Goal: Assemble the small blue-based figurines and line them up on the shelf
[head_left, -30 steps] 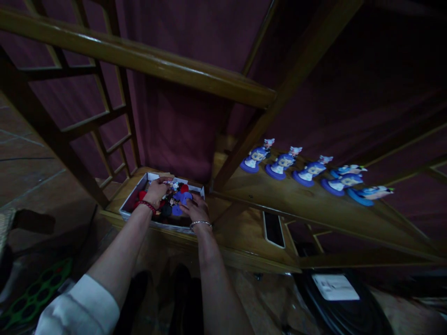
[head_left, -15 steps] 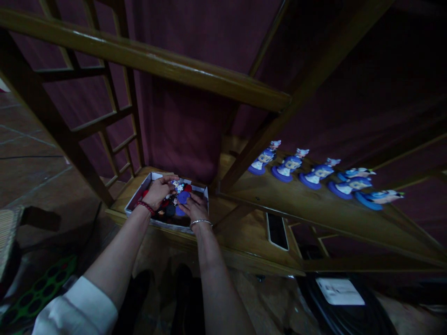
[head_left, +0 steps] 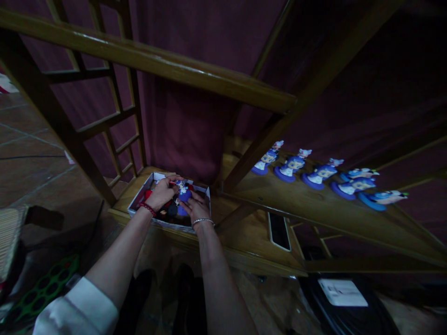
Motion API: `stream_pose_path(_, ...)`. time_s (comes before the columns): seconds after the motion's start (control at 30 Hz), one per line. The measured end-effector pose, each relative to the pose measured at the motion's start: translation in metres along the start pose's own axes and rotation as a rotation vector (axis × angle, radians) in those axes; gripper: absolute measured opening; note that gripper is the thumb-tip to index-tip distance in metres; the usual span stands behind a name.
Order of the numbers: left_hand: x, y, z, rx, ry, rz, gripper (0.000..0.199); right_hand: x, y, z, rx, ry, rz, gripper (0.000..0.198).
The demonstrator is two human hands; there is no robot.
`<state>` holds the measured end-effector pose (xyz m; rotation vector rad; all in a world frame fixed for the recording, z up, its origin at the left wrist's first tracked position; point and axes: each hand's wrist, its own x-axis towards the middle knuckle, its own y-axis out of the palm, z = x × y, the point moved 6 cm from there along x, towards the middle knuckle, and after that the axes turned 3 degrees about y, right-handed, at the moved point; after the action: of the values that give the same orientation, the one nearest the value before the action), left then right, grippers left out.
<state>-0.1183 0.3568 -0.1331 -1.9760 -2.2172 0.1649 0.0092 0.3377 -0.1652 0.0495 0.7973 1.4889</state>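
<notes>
Over a shallow white box (head_left: 133,203) full of small figurines, both hands hold one figurine (head_left: 183,190) with blue hair, a white body and a round purple base. My left hand (head_left: 162,193), with a red bead bracelet at the wrist, has its fingers closed at the figurine's upper part. My right hand (head_left: 197,208), wearing a silver bracelet, grips the purple base from the right. Beneath them in the box lie red, dark and purple pieces, partly hidden by the hands.
Several similar figurines (head_left: 291,165) stand in a row on the wooden shelf (head_left: 279,193) to the right. A phone (head_left: 279,231) lies on the lower board. A wooden rail (head_left: 150,58) crosses above the box, and lattice bars rise at left. A green holed rack (head_left: 44,293) is on the floor.
The figurine has tipped more upright between my hands, its purple base turning downward. The whole view has shifted slightly; the shelf figurines stay in place.
</notes>
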Motion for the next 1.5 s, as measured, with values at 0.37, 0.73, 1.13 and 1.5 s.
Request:
stream_pose_path(0.37,-0.001,0.003,-0.01,-0.064,0.117,0.044,0.035,-0.001,0.002,0.004,-0.007,-0.039,0.06,0.025)
stream_pose_path(0.73,-0.006,0.0,-0.021,-0.045,0.134,0.016,0.038,-0.003,0.012,0.006,0.088,0.035,0.164,0.02)
stream_pose_path(1.13,-0.009,-0.004,-0.026,-0.054,0.14,0.013,0.038,-0.007,0.014,0.006,0.137,0.093,0.163,0.02)
stream_pose_path(1.5,-0.008,-0.002,-0.026,-0.061,0.154,0.046,0.036,-0.006,0.014,0.005,0.152,0.11,0.148,0.021)
